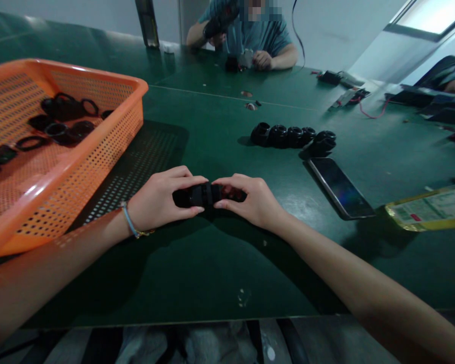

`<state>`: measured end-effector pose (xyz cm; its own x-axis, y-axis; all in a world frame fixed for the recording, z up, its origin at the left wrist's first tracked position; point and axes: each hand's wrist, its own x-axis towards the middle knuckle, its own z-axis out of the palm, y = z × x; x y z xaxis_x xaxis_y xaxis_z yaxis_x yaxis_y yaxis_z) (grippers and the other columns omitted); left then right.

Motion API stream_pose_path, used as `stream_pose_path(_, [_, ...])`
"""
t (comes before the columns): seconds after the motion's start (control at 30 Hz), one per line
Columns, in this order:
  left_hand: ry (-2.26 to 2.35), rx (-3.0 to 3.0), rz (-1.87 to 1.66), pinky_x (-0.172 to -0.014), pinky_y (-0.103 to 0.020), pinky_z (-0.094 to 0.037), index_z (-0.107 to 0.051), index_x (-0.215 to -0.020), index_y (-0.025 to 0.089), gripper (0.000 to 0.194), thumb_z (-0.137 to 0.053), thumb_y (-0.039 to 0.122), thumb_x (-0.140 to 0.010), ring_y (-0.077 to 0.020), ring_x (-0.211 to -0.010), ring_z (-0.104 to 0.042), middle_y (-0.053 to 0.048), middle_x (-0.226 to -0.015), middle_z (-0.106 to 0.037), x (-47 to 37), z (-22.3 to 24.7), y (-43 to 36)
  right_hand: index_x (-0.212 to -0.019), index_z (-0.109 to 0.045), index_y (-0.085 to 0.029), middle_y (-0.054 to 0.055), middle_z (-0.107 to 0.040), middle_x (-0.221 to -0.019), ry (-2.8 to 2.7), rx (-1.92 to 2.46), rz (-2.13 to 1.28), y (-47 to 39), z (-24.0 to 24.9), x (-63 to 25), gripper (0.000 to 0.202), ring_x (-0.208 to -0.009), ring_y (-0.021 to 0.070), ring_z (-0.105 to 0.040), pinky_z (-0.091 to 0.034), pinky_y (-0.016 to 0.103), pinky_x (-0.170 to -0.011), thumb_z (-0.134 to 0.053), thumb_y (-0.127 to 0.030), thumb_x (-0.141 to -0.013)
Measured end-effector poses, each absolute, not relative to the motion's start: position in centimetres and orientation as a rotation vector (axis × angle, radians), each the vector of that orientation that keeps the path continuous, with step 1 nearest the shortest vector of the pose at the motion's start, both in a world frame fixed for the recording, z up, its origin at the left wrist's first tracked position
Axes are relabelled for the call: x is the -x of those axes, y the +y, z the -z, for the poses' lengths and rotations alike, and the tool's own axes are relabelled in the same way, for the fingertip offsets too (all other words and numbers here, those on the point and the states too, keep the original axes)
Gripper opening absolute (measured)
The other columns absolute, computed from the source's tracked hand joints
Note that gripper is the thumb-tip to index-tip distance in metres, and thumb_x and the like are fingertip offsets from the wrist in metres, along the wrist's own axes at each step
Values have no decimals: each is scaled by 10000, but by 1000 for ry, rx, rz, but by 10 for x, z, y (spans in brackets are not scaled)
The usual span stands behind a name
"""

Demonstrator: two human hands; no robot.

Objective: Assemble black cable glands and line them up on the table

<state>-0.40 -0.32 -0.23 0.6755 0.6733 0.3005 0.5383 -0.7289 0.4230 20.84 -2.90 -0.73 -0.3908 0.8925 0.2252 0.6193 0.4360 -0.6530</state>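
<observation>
Between my two hands, low over the green table (197,263), lies a black cylindrical part (207,194) with a ring-like band around its middle. Fingers and thumb of my left hand (170,194) are closed around its left end. My right hand (248,197) pinches the right end between thumb and fingers. Whether it is one piece or two pressed together, I cannot tell. Beyond my right hand stands a row of several similar black round parts (288,135). An orange basket (109,136) left of my hands holds loose black rings and round parts (60,129).
A phone (341,187) lies to the right, beside a yellow-edged pack (432,207). Electronic parts with a red wire (375,114) lie at the back right. Across the table a person (250,40) handles a tool and small parts. The table's front edge (197,322) runs below my hands.
</observation>
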Motion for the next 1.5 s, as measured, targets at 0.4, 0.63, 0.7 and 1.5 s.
stream_pose_path(0.4, [909, -2610, -698, -712, -223, -474, -638, -1098, 172, 381, -598, 352, -764, -137, -763, -599, -30, -874, -614, 4, 4, -3, -973, -693, -180, -4, -631, -716, -2158, 1276, -628, -28, 7, -208, 261, -638, 108, -518, -396, 240, -612, -721, -202, -715])
stream_pose_path(0.63, [914, -2610, -691, -715, -221, -475, -633, -1103, 178, 378, -606, 342, -763, -137, -768, -598, -28, -880, -615, 4, 4, -2, -977, -696, -170, -4, -622, -703, -2160, 1276, -626, -29, 7, -209, 263, -624, 105, -505, -388, 234, -599, -720, -212, -719])
stream_pose_path(0.7, [895, -2617, -712, -711, -220, -475, -634, -1103, 162, 380, -604, 336, -767, -135, -762, -597, -31, -876, -613, 4, 5, -2, -977, -698, -159, -3, -616, -696, -2155, 1271, -625, -29, 7, -209, 266, -617, 100, -502, -385, 229, -595, -723, -209, -717])
stream_pose_path(1.5, [889, -2621, -725, -716, -220, -477, -635, -1105, 158, 379, -608, 326, -767, -129, -761, -596, -24, -873, -605, 4, 6, -2, -943, -703, -162, -25, -579, -637, -2160, 1280, -612, -27, 9, -209, 234, -564, 81, -462, -359, 211, -550, -716, -255, -729])
